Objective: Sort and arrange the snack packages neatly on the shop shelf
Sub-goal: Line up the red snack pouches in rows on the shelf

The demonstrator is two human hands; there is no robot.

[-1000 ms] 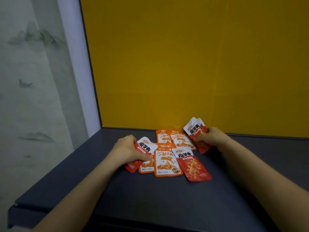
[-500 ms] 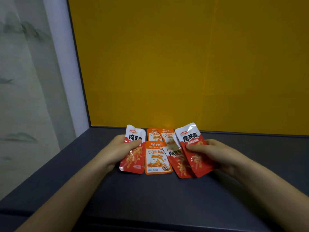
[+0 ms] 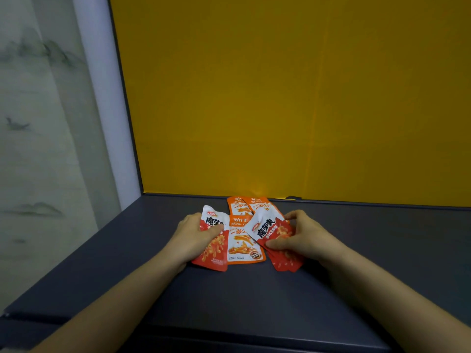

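Note:
Several small snack packets lie on the dark shelf (image 3: 254, 301). My left hand (image 3: 193, 238) grips a red-and-white packet (image 3: 212, 253) at the left of the group, thumb across its front. An orange packet (image 3: 242, 244) lies flat in the middle. Two more orange packets (image 3: 248, 206) lie behind it against the back wall. My right hand (image 3: 303, 236) pinches a stack of red-and-white packets (image 3: 270, 228), tilted to the left, its lower corner over the shelf. How many packets are in that stack I cannot tell.
A yellow back panel (image 3: 293, 98) rises straight behind the packets. A pale wall (image 3: 51, 123) and a white post (image 3: 107, 98) close off the left side. The shelf's front edge (image 3: 178, 335) runs along the bottom.
My right hand has gathered the loose red packet into its stack and turned the stack leftward. My left hand's red packet now lies beside the orange one.

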